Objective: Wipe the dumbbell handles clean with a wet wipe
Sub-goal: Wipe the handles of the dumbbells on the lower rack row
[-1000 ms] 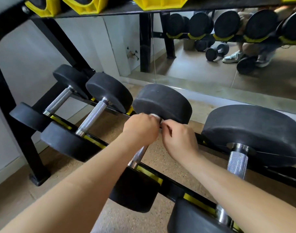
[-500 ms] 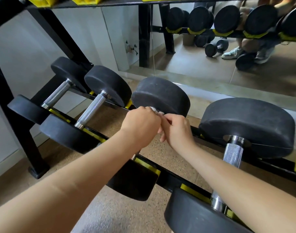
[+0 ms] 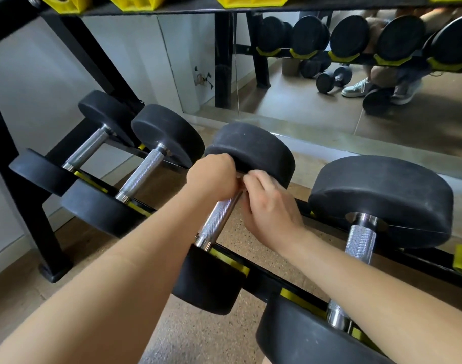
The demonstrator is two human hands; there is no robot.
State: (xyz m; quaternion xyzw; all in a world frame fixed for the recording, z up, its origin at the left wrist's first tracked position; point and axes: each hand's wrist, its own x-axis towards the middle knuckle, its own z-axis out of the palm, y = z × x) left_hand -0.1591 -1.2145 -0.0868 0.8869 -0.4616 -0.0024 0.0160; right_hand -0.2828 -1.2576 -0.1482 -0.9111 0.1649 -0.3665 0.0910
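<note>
The left hand (image 3: pixel 211 177) is closed in a fist round the far end of a dumbbell's handle (image 3: pixel 216 222), right where the steel bar meets the far weight (image 3: pixel 250 151). That grip likely serves to press a cloth round the bar or to stop the bar from rolling. The right hand (image 3: pixel 269 206) comes in from the other side of the handle. Its fingers (image 3: pixel 253 183) are bent and bunched against the same far end, touching the left hand. I cannot tell what they pinch, because the wet wipe is hidden between the two hands. This dumbbell (image 3: pixel 208 279) lies across the lower rails of a black rack (image 3: pixel 264 282), with its near weight toward the person and its bar sloping up and away. That leaves the handle bare and easy to reach from both sides. The knurled stretch of bar on the near side of the hands is uncovered and, in my judgement, has yet to be rubbed down. To the left of this dumbbell lie two smaller ones (image 3: pixel 143 174), and to its right a bigger one (image 3: pixel 361 245), none of them being touched. Beyond the dumbbell a mirror (image 3: pixel 329 122) stands along the floor.
</note>
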